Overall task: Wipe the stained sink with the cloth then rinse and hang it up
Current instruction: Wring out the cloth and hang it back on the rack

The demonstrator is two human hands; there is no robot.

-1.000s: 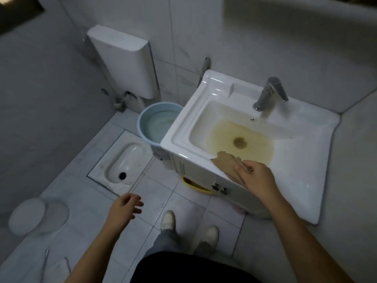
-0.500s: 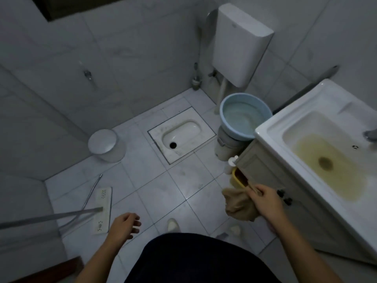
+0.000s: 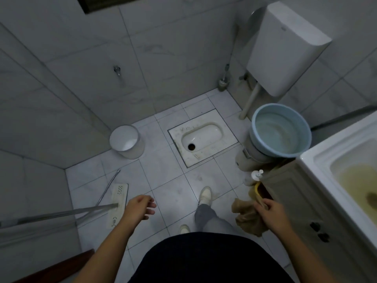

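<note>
The white sink (image 3: 318, 166) shows only its left part at the right edge, with a yellow-brown stain (image 3: 359, 186) across its basin. My right hand (image 3: 274, 214) grips a crumpled tan cloth (image 3: 247, 216), which hangs in front of the sink cabinet, below and left of the rim. My left hand (image 3: 139, 207) hovers over the floor tiles with loosely curled fingers and nothing in it.
A blue basin (image 3: 263, 135) sits on a white bucket left of the cabinet (image 3: 295, 197). A squat toilet (image 3: 202, 137) lies ahead, with a cistern (image 3: 285, 48) on the wall. A white bin (image 3: 127, 141) and a flat mop (image 3: 119, 203) are on the left floor. A pump bottle (image 3: 256, 175) stands by the cabinet.
The cloth was on the sink's front rim a second ago; my right hand has since brought it down off the sink. My view has turned left, pushing the sink to the right edge.
</note>
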